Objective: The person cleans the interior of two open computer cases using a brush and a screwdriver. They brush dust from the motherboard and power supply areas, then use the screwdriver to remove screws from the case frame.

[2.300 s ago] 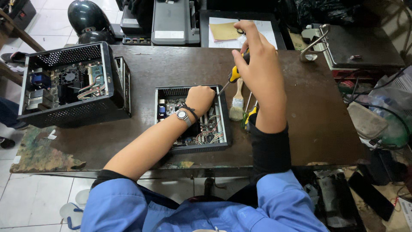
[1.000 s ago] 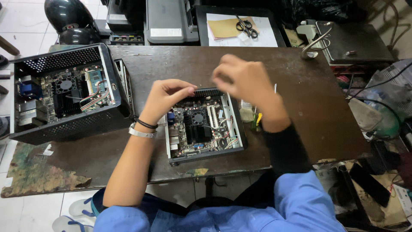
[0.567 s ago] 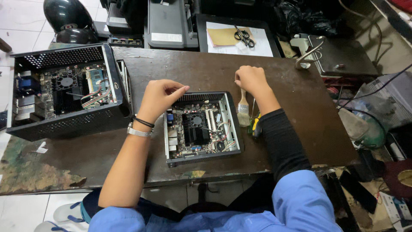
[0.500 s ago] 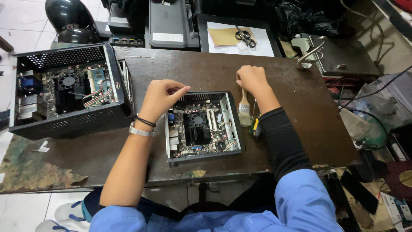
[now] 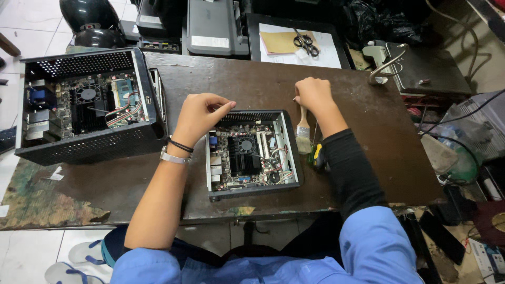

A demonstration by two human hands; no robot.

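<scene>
Now the right hand (image 5: 314, 96) is resting on the desk (image 5: 252, 79) beside the small open computer case (image 5: 253, 153), its fingers curled together around the handle of a paintbrush (image 5: 303, 131) whose bristles are lying just off the case's right wall; a moment ago that hand was hovering over the case. The left hand (image 5: 199, 113) is staying at the case's upper left corner, fingers pinched together, though whether they are gripping the rim is hard to tell. A yellow-handled screwdriver (image 5: 317, 156) is lying beside the brush, and a larger open chassis (image 5: 87, 105) is sitting well left.
</scene>
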